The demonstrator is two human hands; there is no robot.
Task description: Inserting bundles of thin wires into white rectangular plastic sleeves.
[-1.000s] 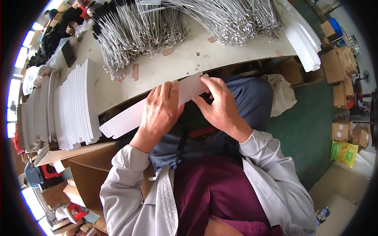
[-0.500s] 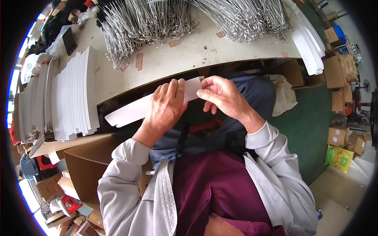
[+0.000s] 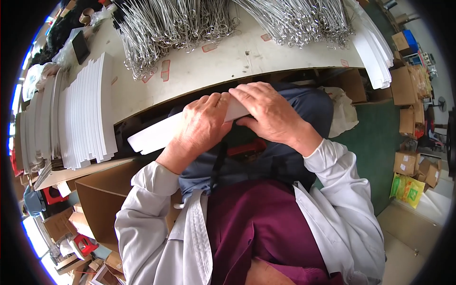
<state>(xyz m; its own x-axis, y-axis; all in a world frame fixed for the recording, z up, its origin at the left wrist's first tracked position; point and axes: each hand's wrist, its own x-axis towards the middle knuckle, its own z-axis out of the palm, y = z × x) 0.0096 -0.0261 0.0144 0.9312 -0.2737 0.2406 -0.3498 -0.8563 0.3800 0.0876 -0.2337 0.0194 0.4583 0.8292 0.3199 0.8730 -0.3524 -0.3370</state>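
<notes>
A long, narrow white box (image 3: 154,137), apparently of thin card, lies slantwise above my lap, its left end lower than its right. My left hand (image 3: 202,121) is wrapped over its middle, fingers on the far side. Around the right end, my right hand (image 3: 270,111) grips with its fingers on top and the thumb below, covering that end. Beyond my hands, on the table (image 3: 209,71), lie two heaps of thin metal skewers with looped ends: the left heap (image 3: 175,26) and the right heap (image 3: 304,23).
A row of similar white boxes (image 3: 88,111) stands at the table's left, with several more white boxes (image 3: 373,59) at its right end. An open cardboard carton (image 3: 107,199) sits left of my lap. The table's front edge runs just beyond my hands.
My right hand has moved from pinching the box's right end to closing over it, fingers on top. My left hand still holds the middle, shifted only slightly.
</notes>
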